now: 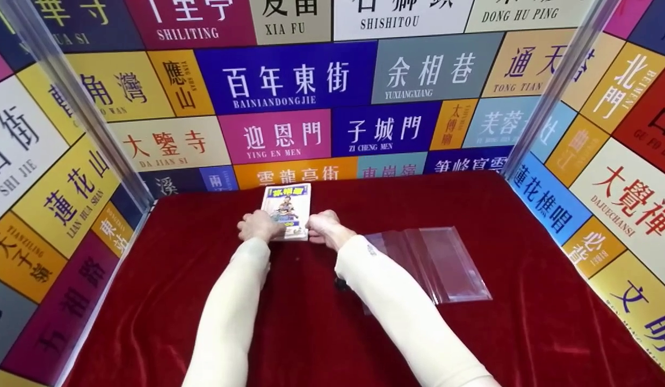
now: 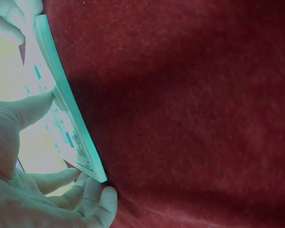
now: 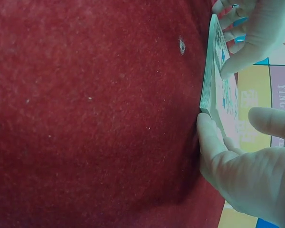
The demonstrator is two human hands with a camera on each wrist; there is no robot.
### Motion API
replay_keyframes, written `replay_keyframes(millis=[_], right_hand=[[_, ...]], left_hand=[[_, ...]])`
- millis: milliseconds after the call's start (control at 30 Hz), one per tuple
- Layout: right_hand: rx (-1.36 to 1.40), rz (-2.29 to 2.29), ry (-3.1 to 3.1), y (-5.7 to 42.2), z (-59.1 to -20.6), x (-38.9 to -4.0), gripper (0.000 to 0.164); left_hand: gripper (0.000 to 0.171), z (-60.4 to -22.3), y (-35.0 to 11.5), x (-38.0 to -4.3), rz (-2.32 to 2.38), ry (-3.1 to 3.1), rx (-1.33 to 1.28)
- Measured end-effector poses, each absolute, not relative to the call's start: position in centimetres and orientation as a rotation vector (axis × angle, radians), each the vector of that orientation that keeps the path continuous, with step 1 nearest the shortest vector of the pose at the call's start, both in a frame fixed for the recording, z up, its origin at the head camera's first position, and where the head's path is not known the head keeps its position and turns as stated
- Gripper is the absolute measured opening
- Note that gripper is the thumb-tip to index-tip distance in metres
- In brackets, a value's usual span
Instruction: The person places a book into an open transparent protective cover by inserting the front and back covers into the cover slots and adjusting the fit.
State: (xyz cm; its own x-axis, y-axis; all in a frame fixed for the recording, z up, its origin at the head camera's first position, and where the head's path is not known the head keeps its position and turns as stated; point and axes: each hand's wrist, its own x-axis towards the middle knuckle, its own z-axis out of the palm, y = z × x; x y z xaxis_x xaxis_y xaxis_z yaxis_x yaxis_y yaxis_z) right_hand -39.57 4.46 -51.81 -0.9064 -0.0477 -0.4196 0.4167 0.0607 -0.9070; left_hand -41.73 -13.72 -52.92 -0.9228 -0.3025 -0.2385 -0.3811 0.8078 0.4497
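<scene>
A small paperback book (image 1: 289, 201) with a yellow and blue title band and a drawn figure on its cover lies at the far side of the red cloth. At its left edge is my left hand (image 1: 259, 226). In the left wrist view, its thumb rests on the cover and its fingers (image 2: 92, 194) bend round the side edge of the book (image 2: 80, 123). My right hand (image 1: 328, 228) touches the opposite edge. In the right wrist view, its fingertips meet the book's corner, while the thumb (image 3: 270, 121) stands away from the cover.
A clear plastic sleeve (image 1: 456, 258) lies flat on the red cloth (image 1: 311, 322), partly behind my right forearm. Panels with coloured place-name signs (image 1: 287, 75) rise at the back and both sides. Clear upright corner strips (image 1: 558, 80) stand between the panels.
</scene>
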Motion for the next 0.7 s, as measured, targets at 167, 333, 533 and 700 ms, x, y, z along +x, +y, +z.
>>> replay_keyframes(millis=[167, 333, 533, 700], right_hand=[[0.369, -1.896, 2.019, 4.3, -51.8, -39.7, 0.052], [0.4, -1.849, 2.061, 4.2, -51.7, -39.9, 0.044], [0.414, -1.781, 2.087, 3.8, -51.6, -40.3, 0.039], [0.444, -1.746, 2.116, 3.9, -51.6, -40.5, 0.052]], left_hand=[[0.073, -52.8, -14.6, -41.8, 0.867, 2.791, -0.554], [0.07, -52.8, -15.6, -41.9, 1.002, 2.752, -0.6], [0.05, -52.9, -16.2, -42.0, 1.286, 2.642, -0.673], [0.028, -53.3, -16.0, -42.4, 1.856, 2.217, -0.67]])
